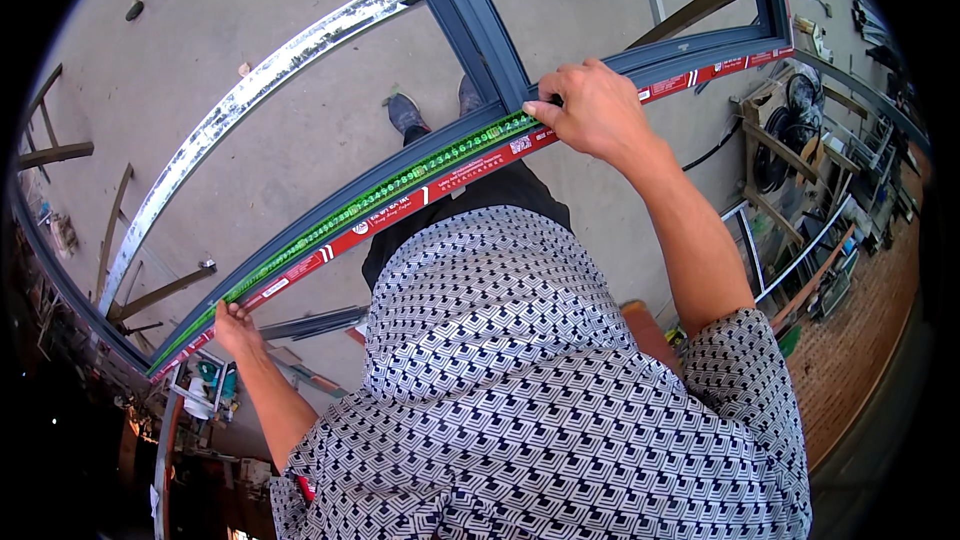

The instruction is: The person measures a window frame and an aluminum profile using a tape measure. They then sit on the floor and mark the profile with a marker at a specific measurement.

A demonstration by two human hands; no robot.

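A green tape measure blade [395, 188] with markings lies stretched along the near bar of a dark grey metal frame [472, 25]. Red printed film [480, 166] covers the outer side of that bar. My right hand [598, 112] pinches the blade between thumb and fingers where the crossbar meets the near bar. Farther left, the fingers of my left hand [236, 330] close on the blade at the bar's edge. Beyond my left hand the green strip runs on toward the frame's left corner; whether a tape case is there I cannot make out.
A worn white rail [285, 62] supports the frame across the far side. A hammer-like tool [135, 6] lies on the concrete floor at far left. Dark shoes [405, 115] show under the frame. Coiled black cable [785, 150] and metal offcuts crowd the right side.
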